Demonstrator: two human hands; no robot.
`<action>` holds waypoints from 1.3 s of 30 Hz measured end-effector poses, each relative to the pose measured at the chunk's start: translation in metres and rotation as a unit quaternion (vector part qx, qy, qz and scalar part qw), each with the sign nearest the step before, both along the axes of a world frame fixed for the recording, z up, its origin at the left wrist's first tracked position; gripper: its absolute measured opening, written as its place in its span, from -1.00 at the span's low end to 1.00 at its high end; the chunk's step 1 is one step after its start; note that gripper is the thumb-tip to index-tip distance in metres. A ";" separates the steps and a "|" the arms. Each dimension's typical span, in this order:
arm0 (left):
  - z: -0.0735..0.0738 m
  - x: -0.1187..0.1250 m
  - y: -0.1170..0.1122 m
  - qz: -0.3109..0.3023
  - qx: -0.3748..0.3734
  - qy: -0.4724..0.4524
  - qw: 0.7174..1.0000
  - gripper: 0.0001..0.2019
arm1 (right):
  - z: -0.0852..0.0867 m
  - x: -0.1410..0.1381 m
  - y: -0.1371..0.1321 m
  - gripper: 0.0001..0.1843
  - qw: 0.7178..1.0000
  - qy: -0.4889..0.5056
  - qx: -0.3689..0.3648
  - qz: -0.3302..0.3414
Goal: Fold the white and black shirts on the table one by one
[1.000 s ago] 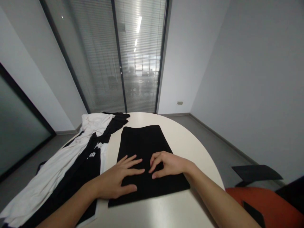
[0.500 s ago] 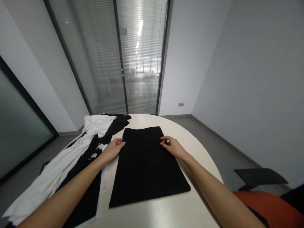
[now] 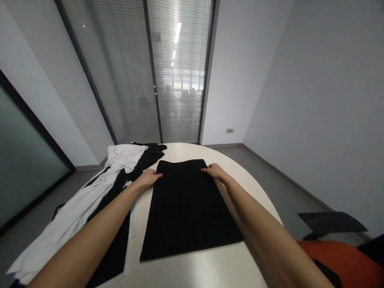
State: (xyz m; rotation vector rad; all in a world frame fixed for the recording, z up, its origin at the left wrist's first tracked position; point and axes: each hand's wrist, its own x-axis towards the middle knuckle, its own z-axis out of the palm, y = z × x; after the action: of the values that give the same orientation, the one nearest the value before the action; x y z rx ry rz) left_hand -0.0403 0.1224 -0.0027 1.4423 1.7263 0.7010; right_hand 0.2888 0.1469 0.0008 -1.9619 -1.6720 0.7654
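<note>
A black skirt lies flat on the pale round table, its narrower waist end away from me and its wide hem close. My left hand pinches the skirt's left edge near the waist, thumb on top and fingers underneath. On the opposite edge, at about the same height, my right hand grips the cloth the same way. The fingertips of both hands are partly hidden by the fabric.
To the left, white garments and black garments lie in a loose heap, reaching past the table's edge. An orange chair with a black armrest stands at the right. Behind the table is a glass partition with blinds.
Both hands have closed on the skirt's side edges; half a second ago the fingers were looser at the edges. The skirt still lies on the table, almost unmoved.
</note>
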 end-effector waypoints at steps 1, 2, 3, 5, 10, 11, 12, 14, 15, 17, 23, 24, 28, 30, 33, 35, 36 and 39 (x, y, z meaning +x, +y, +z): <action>0.003 0.000 0.001 0.000 0.004 -0.004 1.000 -0.74 | 0.002 0.000 0.000 -0.71 1.000 0.015 0.002 -0.001; 0.006 0.001 0.001 0.002 0.009 -0.009 1.000 -0.75 | 0.004 0.001 0.000 -0.72 0.999 0.031 0.005 -0.003; 0.009 0.001 0.002 0.003 0.013 -0.014 1.000 -0.75 | 0.006 0.002 0.000 -0.73 0.999 0.048 0.008 -0.006; 0.017 0.002 0.001 0.007 0.016 -0.032 0.999 -0.75 | 0.011 0.005 -0.002 -0.74 0.996 0.081 0.012 -0.015; 0.036 0.013 -0.002 0.020 0.001 -0.116 0.993 -0.81 | 0.029 0.006 -0.005 -0.70 0.981 0.191 -0.011 -0.025; 0.039 0.015 -0.003 0.023 0.001 -0.135 0.991 -0.80 | 0.032 0.005 -0.006 -0.68 0.976 0.216 -0.010 -0.023; 0.043 0.018 -0.003 0.027 0.006 -0.154 0.988 -0.80 | 0.036 0.005 -0.006 -0.67 0.971 0.238 -0.005 -0.020; 0.050 0.024 -0.002 0.034 0.031 -0.191 0.981 -0.81 | 0.042 0.003 -0.005 -0.65 0.961 0.277 0.014 -0.015; 0.054 0.027 -0.001 0.038 0.048 -0.206 0.977 -0.83 | 0.045 0.002 -0.004 -0.64 0.953 0.300 0.033 -0.012; 0.062 0.030 0.002 0.040 0.096 -0.240 0.965 -0.88 | 0.052 0.002 -0.002 -0.61 0.930 0.354 0.098 0.003; 0.090 0.032 0.006 -0.009 0.318 -0.334 0.888 -0.86 | 0.082 0.004 -0.005 -0.52 0.851 0.399 0.332 0.083; 0.093 0.031 0.004 -0.015 0.346 -0.325 0.880 -0.80 | 0.087 0.005 -0.009 -0.53 0.850 0.382 0.353 0.083; 0.093 0.020 -0.013 -0.059 0.364 -0.267 0.890 -0.56 | 0.096 0.015 -0.032 -0.59 0.880 0.300 0.360 0.080; 0.089 0.011 -0.027 -0.120 0.305 -0.227 0.917 -0.50 | 0.095 0.022 -0.046 -0.58 0.899 0.291 0.306 0.117; 0.084 -0.004 -0.051 -0.209 0.190 -0.174 0.943 -0.52 | 0.091 0.031 -0.068 -0.44 0.907 0.315 0.170 0.221; 0.085 -0.014 -0.068 -0.256 0.129 -0.153 0.946 -0.60 | 0.091 0.035 -0.081 -0.41 0.895 0.319 0.045 0.309; 0.086 -0.018 -0.076 -0.285 0.099 -0.140 0.943 -0.66 | 0.091 0.036 -0.087 -0.43 0.883 0.310 -0.022 0.352; 0.086 -0.024 -0.100 -0.388 -0.027 -0.084 0.917 -0.80 | 0.091 0.035 -0.105 -0.56 0.838 0.255 -0.183 0.446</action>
State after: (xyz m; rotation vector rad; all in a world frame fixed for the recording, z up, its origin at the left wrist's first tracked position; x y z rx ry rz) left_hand -0.0642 0.0220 0.0831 1.7866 0.8993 0.3178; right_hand 0.3238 0.0416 0.0920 -0.8811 -2.1329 1.8595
